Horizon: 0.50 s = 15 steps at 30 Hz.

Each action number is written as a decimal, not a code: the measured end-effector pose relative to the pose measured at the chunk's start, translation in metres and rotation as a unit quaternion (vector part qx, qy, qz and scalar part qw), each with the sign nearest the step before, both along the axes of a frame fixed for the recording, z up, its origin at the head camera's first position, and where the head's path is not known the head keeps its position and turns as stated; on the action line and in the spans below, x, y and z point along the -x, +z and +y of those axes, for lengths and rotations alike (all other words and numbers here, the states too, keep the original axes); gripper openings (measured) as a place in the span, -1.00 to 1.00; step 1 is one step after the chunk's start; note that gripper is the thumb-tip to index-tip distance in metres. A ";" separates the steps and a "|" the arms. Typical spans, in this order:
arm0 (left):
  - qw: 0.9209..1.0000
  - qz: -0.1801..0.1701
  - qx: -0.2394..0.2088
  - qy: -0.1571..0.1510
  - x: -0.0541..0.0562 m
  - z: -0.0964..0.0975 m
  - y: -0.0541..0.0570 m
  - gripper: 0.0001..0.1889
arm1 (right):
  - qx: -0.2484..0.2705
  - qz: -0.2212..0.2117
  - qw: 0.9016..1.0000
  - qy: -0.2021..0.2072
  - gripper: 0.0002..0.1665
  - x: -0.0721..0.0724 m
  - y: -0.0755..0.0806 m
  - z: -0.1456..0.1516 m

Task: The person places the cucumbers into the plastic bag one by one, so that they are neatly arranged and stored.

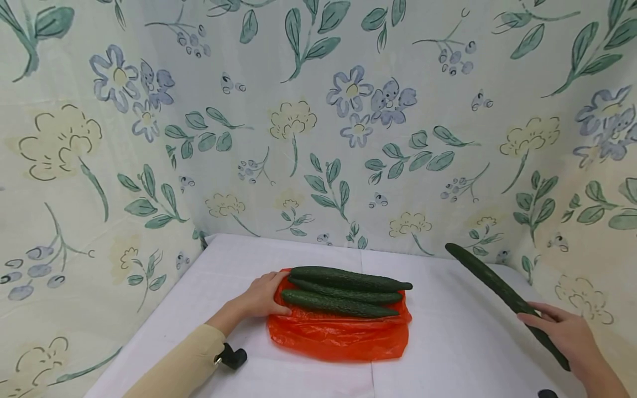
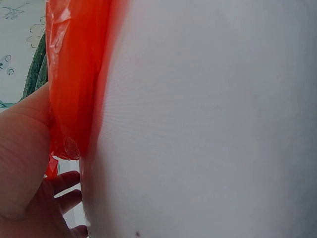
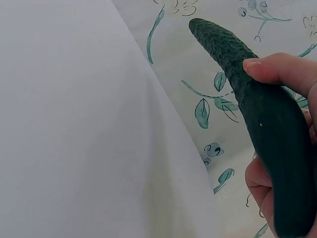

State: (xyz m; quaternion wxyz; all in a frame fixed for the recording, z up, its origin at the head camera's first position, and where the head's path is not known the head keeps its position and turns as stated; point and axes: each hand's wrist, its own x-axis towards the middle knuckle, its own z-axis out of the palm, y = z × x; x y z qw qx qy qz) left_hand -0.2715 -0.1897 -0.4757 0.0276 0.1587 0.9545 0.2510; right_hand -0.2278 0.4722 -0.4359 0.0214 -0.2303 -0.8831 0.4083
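Note:
Three dark green cucumbers (image 1: 348,278) lie side by side on a crumpled red plastic bag (image 1: 343,337) in the middle of the table. My left hand (image 1: 264,293) grips the bag's left end, thumb toward the front; the left wrist view shows the thumb side against the red plastic (image 2: 74,89) and several fingertips below it. Off to the right, my right hand (image 1: 559,329) holds another long cucumber (image 1: 490,276) by its lower half, tilted with its far end up and leftward. In the right wrist view, the thumb presses on this cucumber (image 3: 272,129) and fingers wrap behind it.
A white cloth (image 1: 438,354) covers the table. Floral fabric (image 1: 318,138) hangs behind and along both sides. A black device (image 1: 233,356) is strapped at my left wrist, and part of another dark one (image 1: 547,393) shows at the bottom right.

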 end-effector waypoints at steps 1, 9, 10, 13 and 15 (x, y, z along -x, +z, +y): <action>1.000 0.001 0.000 0.000 0.000 0.000 0.000 0.08 | 0.000 -0.001 1.000 0.004 0.23 0.000 0.001 -0.001; 1.000 0.001 0.006 0.000 0.000 0.000 0.000 0.08 | -0.021 -0.003 0.999 0.047 0.22 0.000 0.013 -0.005; 1.000 0.000 0.007 0.000 0.001 0.000 0.000 0.08 | -0.024 -0.005 0.998 0.053 0.23 0.000 0.015 -0.006; 1.000 -0.001 0.008 -0.001 0.001 -0.001 -0.001 0.08 | -0.034 -0.006 0.997 0.070 0.25 0.000 0.020 -0.009; 1.000 -0.001 0.009 0.001 0.002 -0.001 -0.001 0.09 | -0.038 -0.003 0.996 0.076 0.25 -0.001 0.023 -0.011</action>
